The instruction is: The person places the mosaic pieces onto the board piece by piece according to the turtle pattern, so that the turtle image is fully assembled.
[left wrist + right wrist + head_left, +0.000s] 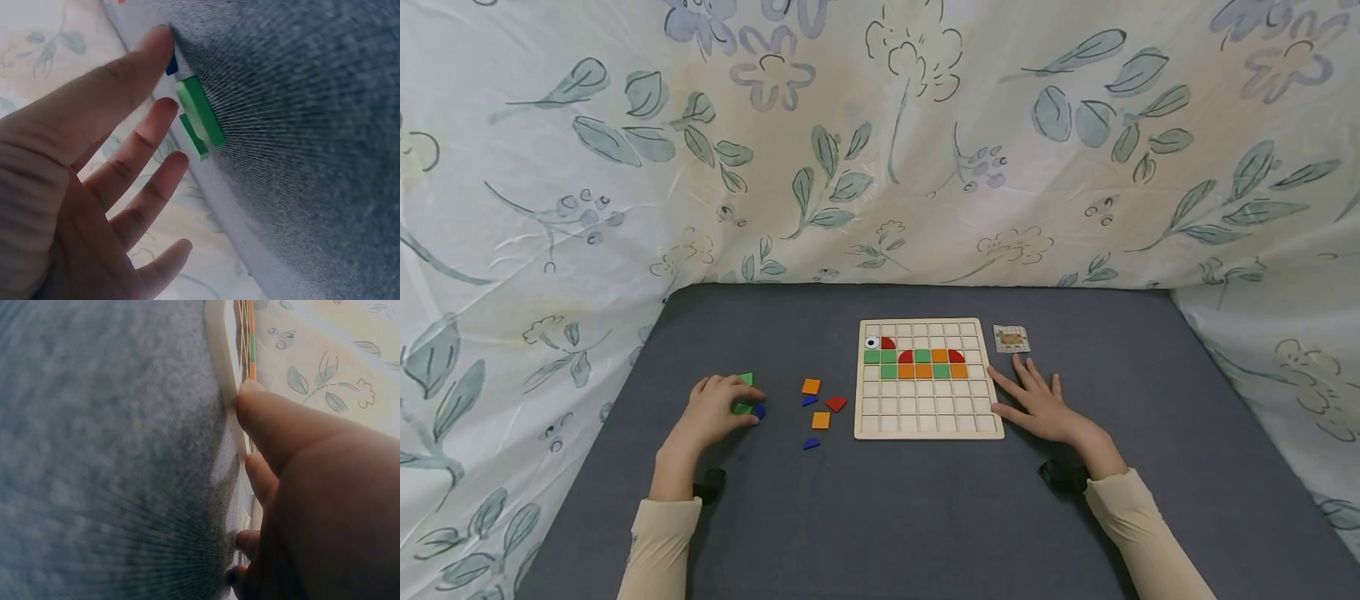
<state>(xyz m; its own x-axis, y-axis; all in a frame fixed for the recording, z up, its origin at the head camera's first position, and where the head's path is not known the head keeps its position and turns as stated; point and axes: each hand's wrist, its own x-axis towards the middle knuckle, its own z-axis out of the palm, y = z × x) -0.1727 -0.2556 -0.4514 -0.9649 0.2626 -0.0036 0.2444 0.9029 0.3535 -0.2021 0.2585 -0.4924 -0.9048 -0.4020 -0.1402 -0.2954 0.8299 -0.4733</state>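
Note:
My left hand (pixel 717 408) hovers over the left of the table, fingers bent and spread from the thumb. A blue piece (pixel 759 411) shows between its thumb and index finger. Under and beside the fingers are green pieces (pixel 746 379); the left wrist view shows a green block (pixel 201 112) just past the fingertips. With fingers spread, my right hand (pixel 1041 408) touches the right edge of the wooden grid board (pixel 925 427). Red, green and orange pieces and a white eye piece (pixel 872 342) fill some of its squares. The right thumb (pixel 269 415) lies against the board's rim.
Between the left hand and the board lie orange squares (pixel 822 421), a red piece (pixel 836 404) and small blue pieces (pixel 811 444). A small picture card (pixel 1012 339) lies past the board's right edge. Floral cloth (pixel 910 167) hangs behind the grey table (pixel 925 517).

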